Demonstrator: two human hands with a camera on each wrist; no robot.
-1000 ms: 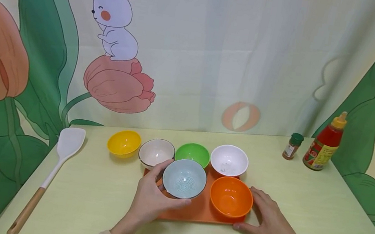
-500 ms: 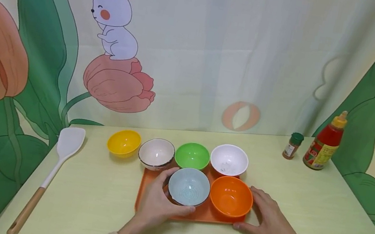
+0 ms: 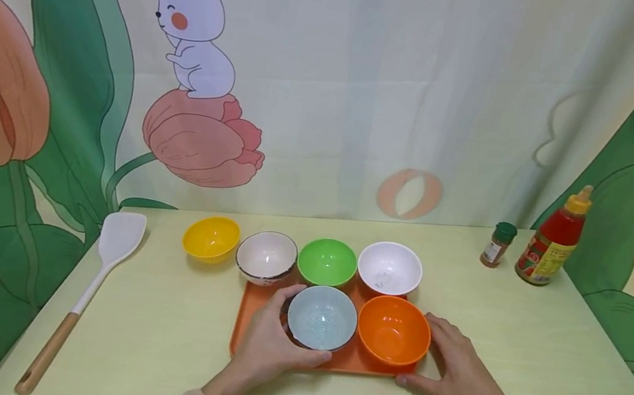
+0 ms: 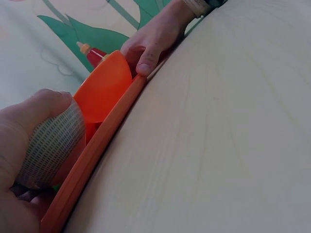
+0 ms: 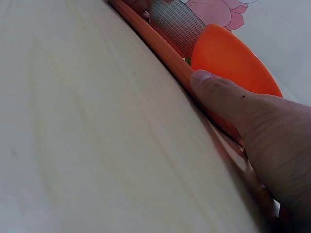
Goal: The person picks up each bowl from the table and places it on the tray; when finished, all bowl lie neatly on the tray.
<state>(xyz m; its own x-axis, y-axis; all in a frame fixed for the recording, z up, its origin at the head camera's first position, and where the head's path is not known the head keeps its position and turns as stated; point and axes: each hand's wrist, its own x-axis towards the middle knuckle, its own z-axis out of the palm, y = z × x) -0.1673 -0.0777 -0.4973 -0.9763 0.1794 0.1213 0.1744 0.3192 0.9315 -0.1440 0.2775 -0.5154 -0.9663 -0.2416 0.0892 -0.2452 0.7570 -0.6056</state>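
A light blue bowl (image 3: 322, 319) with a patterned outer wall sits at the front middle of the orange tray (image 3: 246, 318). My left hand (image 3: 274, 351) grips this bowl from the left, thumb along its front side and fingers round the far side, partly hidden. Just right of it an orange bowl (image 3: 393, 329) stands on the tray. My right hand (image 3: 465, 383) holds the tray's front right corner beside the orange bowl. In the right wrist view its thumb (image 5: 218, 92) lies on the tray's rim; its other fingers are hidden there.
Behind stand a yellow bowl (image 3: 211, 239), a cream bowl (image 3: 266, 256), a green bowl (image 3: 327, 262) and a white bowl (image 3: 390, 268). A white spatula (image 3: 87, 292) with a wooden handle lies left. A spice jar (image 3: 498, 244) and a red sauce bottle (image 3: 552, 240) stand back right.
My left hand has brought the light blue bowl right and down onto the tray, next to the orange bowl. The right hand has stayed in place.
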